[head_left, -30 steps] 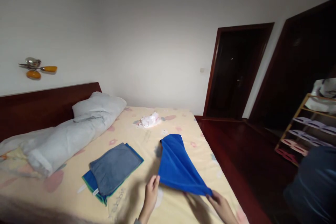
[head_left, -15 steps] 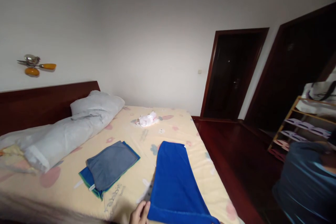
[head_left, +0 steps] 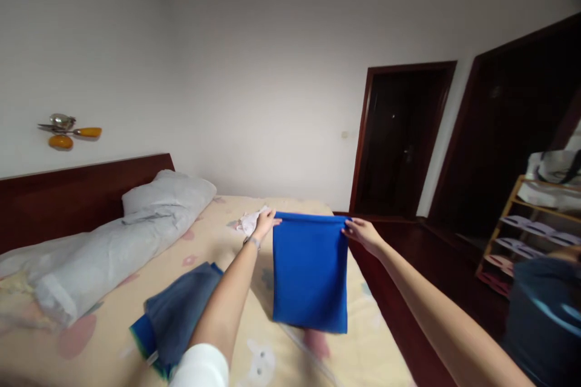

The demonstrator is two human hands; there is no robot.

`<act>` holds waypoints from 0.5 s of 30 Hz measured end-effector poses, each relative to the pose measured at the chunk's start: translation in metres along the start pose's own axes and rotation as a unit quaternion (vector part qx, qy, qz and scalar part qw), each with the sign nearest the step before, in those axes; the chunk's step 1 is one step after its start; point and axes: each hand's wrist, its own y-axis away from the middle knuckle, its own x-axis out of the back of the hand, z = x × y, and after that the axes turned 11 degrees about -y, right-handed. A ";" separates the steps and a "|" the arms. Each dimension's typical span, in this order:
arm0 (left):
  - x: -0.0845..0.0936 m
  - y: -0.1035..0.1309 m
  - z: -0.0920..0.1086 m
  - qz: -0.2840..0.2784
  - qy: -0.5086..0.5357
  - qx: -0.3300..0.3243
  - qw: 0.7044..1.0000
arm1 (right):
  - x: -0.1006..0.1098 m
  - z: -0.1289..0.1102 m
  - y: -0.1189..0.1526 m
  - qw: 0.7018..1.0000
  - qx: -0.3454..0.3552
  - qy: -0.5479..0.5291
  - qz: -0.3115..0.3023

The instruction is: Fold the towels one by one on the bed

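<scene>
A bright blue cloth [head_left: 310, 272] hangs doubled over above the bed, its folded edge at the top and its lower end near the sheet. My left hand [head_left: 267, 222] pinches its upper left corner. At the upper right corner, my right hand [head_left: 361, 233] is closed on the same edge. Below my left forearm lies a grey-blue folded cloth [head_left: 179, 305] on top of a blue one with green trim, partly hidden by the arm. A small white bundle of fabric [head_left: 247, 223] rests on the bed just behind my left hand.
The bed [head_left: 254, 354] has a cream printed sheet. A grey-white rolled quilt [head_left: 122, 248] lies along the headboard [head_left: 86, 193]. To the right are dark red floor, a shoe rack [head_left: 508, 230] and a dark blue rounded object [head_left: 544, 308].
Both hands have lifted the blue cloth's near edge and carried it forward, away from me. The cloth, spread lengthwise before, now hangs folded between them. The view has tilted slightly up.
</scene>
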 end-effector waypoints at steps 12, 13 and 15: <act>0.002 -0.032 0.052 0.071 0.038 -0.190 0.978 | 0.004 -0.060 -0.044 0.993 0.117 -0.022 0.013; 0.003 -0.013 0.035 0.075 0.014 -0.189 0.979 | 0.014 -0.042 -0.026 0.994 0.109 -0.009 0.014; 0.001 0.029 -0.008 0.086 -0.043 -0.168 0.981 | 0.032 0.000 0.014 0.996 0.088 0.028 0.016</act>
